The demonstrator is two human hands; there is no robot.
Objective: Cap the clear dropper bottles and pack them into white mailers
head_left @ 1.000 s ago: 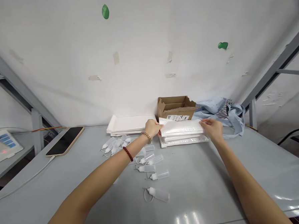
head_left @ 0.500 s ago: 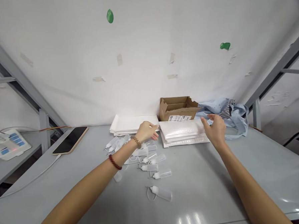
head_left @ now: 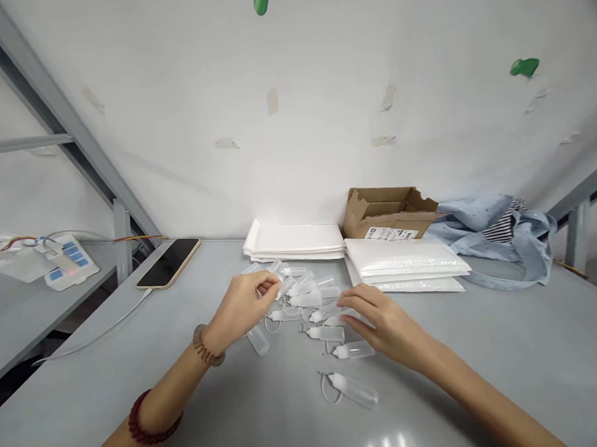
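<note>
Several small clear plastic bottles with white nozzle tips and looped caps lie in a loose pile mid-table; one bottle (head_left: pixel 356 390) lies apart nearer the front. My left hand (head_left: pixel 247 301) is at the pile's left side, thumb and fingertips pinched together; whatever is between them is too small to make out. At the pile's right side, my right hand (head_left: pixel 378 319) hovers over the bottles with its fingers apart and nothing held. Behind the pile are a stack of white flat envelopes (head_left: pixel 299 240) and, right of it, glossy white padded mailers (head_left: pixel 405 261).
An open cardboard box (head_left: pixel 391 215) stands behind the mailers, with a light blue cloth (head_left: pixel 479 231) to its right. A phone (head_left: pixel 169 263) on a white cable lies at the left. Further left is a power strip (head_left: pixel 73 262).
Both hands have come down from the mailers toward the bottles, the left moving left and the right moving left and nearer. The view has turned left. The upper mailer lies flatter.
</note>
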